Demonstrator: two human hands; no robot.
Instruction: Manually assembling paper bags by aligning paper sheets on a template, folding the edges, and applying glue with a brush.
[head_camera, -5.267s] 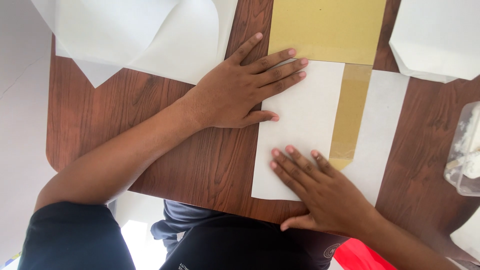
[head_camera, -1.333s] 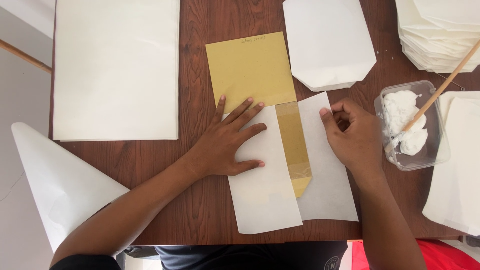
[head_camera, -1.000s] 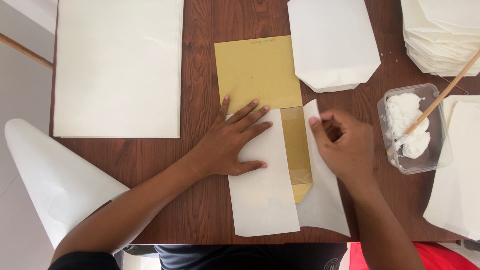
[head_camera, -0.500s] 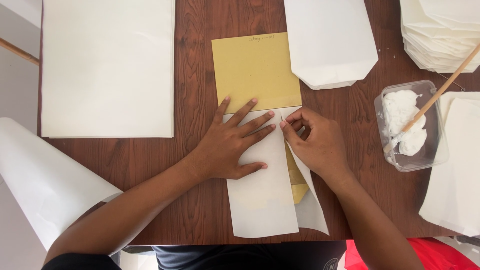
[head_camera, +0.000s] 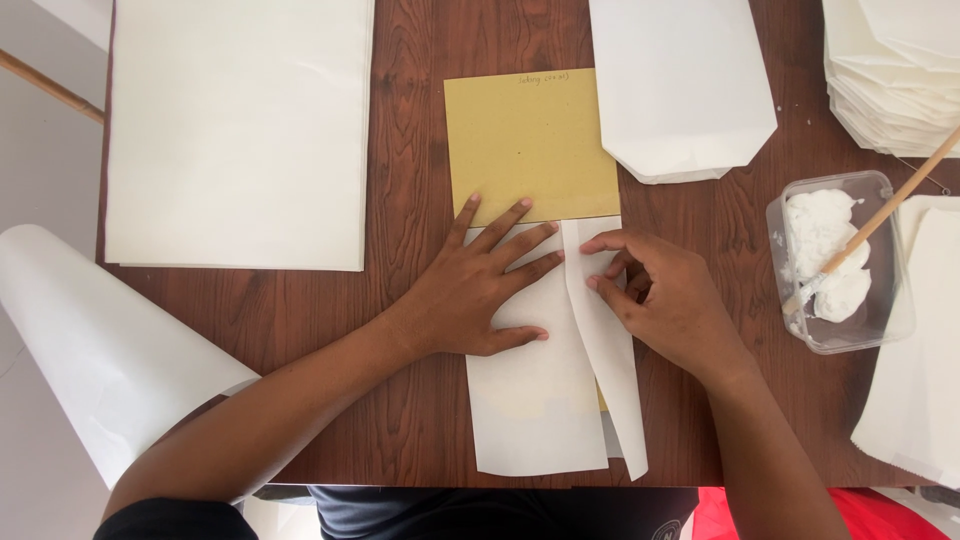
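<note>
A white paper sheet (head_camera: 535, 405) lies folded around a yellow-brown card template (head_camera: 528, 145) on the dark wooden table (head_camera: 410, 130). My left hand (head_camera: 470, 285) rests flat, fingers spread, on the sheet's left flap. My right hand (head_camera: 660, 300) pinches the right flap (head_camera: 610, 350) near its top edge and holds it over the left flap, so the flap nearly covers the card's lower strip. The card's upper part sticks out beyond the paper.
A stack of large white sheets (head_camera: 235, 130) lies at the left, a rolled sheet (head_camera: 95, 345) at the lower left. Folded white bags (head_camera: 680, 85) sit at the top, more stacked (head_camera: 890, 75) at the top right. A clear tub of white paste (head_camera: 835, 260) holds a wooden stick (head_camera: 880, 215).
My right hand has carried the right flap leftward over the card strip, which was exposed a second ago and is now almost covered. My left hand has stayed flat on the left flap.
</note>
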